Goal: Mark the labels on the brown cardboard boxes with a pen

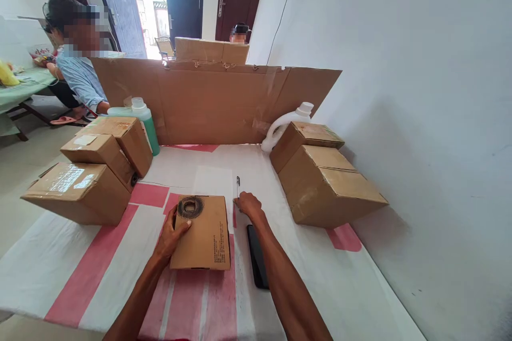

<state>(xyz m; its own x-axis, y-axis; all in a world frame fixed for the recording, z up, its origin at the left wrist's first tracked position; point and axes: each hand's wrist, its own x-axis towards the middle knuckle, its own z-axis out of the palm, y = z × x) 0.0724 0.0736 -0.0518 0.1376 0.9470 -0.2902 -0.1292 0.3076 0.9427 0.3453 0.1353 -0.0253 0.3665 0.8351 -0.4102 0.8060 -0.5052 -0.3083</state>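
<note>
A small cardboard box (204, 245) with a black ring drawn on its top left corner and lines of print lies in front of me. My left hand (174, 231) is closed on its left side, the thumb on top. To the right of the box, my right hand (248, 204) pinches the lower end of a pen (238, 185) that points away from me. A pale sheet (214, 178), probably paper, is on the cloth beyond the box. Partly under my right forearm, a black phone (256, 258) lies on the table.
Cardboard boxes stand at left (96, 197) and right (320, 191). Behind them are a green-liquid bottle (149, 127) and a white jug (286, 122). A cardboard panel (216, 103) closes the far edge of the cloth-covered table (360, 287). Another person (82, 77) sits at left; a wall borders the right.
</note>
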